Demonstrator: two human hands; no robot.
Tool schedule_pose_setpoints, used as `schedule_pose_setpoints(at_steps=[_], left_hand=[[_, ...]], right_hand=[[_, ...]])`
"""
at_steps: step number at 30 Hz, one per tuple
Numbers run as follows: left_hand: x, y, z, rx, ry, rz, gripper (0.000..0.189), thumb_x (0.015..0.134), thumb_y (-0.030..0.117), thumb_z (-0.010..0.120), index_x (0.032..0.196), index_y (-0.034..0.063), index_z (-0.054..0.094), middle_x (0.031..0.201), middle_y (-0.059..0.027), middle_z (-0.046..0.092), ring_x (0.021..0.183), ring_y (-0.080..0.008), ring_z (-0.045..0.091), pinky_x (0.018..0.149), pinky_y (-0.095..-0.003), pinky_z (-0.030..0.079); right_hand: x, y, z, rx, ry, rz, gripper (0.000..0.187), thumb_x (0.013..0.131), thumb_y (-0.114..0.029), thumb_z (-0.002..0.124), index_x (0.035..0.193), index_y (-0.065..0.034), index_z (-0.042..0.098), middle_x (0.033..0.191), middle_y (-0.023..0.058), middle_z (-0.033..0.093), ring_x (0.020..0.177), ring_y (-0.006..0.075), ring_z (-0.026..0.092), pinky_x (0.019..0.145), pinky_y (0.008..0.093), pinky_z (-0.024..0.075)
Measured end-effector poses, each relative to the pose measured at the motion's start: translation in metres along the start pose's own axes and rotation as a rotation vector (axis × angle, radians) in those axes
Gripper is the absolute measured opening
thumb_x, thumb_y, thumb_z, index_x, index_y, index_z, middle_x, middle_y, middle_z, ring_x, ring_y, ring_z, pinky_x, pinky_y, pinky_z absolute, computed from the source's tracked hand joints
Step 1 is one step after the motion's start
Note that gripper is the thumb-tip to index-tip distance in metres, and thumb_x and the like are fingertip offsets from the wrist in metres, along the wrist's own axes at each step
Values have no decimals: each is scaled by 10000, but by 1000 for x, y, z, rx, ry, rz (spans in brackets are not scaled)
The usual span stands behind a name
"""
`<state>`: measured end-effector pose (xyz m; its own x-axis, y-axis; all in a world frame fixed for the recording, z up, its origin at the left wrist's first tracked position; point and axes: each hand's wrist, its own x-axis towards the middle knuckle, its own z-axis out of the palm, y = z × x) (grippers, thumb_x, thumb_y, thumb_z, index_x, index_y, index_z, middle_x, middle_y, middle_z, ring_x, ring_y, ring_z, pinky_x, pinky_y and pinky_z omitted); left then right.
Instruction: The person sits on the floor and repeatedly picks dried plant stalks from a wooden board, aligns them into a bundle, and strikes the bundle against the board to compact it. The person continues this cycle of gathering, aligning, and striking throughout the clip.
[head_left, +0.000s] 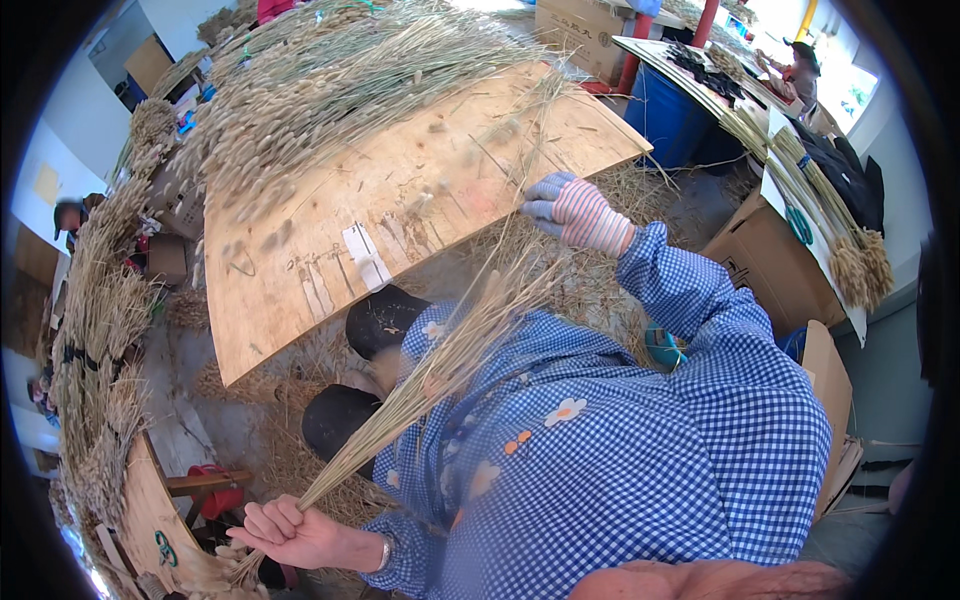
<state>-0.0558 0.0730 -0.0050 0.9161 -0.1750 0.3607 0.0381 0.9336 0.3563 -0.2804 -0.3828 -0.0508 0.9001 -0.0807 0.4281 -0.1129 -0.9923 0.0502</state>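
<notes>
My left hand (285, 531), bare, is closed around a bunch of dried grass stems (427, 375). The bunch slants up across my lap, its loose stem ends fanned out; fluffy seed heads (244, 566) show below the fist. My right hand (574, 211), in a striped knit glove, is at the near edge of a plywood board (450, 191). Its fingers are curled on a few thin straw strands (517, 199), partly hidden by the glove. A thick layer of grass with oval, fluffy seed heads (262, 135) covers the board's far side.
Loose straw (585, 292) litters the floor. Tied grass bundles (97, 322) are stacked at left, near green-handled scissors (165, 549). At right are a blue barrel (664, 120), a cardboard box (772, 262) and more bundles (817, 187). A person (799, 75) sits at the far right.
</notes>
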Motion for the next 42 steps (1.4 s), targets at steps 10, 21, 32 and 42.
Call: schedule_pose_setpoints(at_steps=[10, 21, 32, 42], left_hand=[[-6, 6, -3, -17, 89, 19, 456, 1042, 316, 322, 639, 137, 206, 618, 23, 222, 461, -76, 129, 421, -248, 147], [2, -35, 1, 188, 278, 98, 498, 1029, 379, 335, 602, 157, 211, 572, 30, 210, 463, -70, 159, 411, -236, 140], [5, -68, 14, 307, 303, -134, 357, 1021, 337, 396, 987, 21, 558, 612, 67, 278, 493, -21, 225, 418, -187, 190], [0, -66, 16, 317, 202, -135, 274, 917, 110, 498, 1128, -65, 490, 668, 71, 311, 508, -18, 256, 454, -187, 215]], right_hand=[[32, -9, 26, -50, -27, -157, 217, 746, -123, 639, 954, -85, 588, 1138, 86, 564, 1116, 277, 527, 969, 444, 403], [115, -59, 2, 484, 121, -268, 137, 771, -62, 647, 901, -45, 608, 1013, 98, 629, 912, 284, 618, 773, 364, 512], [202, -214, -1, 1155, -108, -202, 179, 792, -82, 664, 967, -49, 650, 829, 111, 673, 788, 200, 669, 721, 312, 524], [199, -233, 2, 1081, -204, -196, 166, 813, -136, 657, 950, -43, 644, 793, 136, 661, 733, 244, 660, 688, 312, 518]])
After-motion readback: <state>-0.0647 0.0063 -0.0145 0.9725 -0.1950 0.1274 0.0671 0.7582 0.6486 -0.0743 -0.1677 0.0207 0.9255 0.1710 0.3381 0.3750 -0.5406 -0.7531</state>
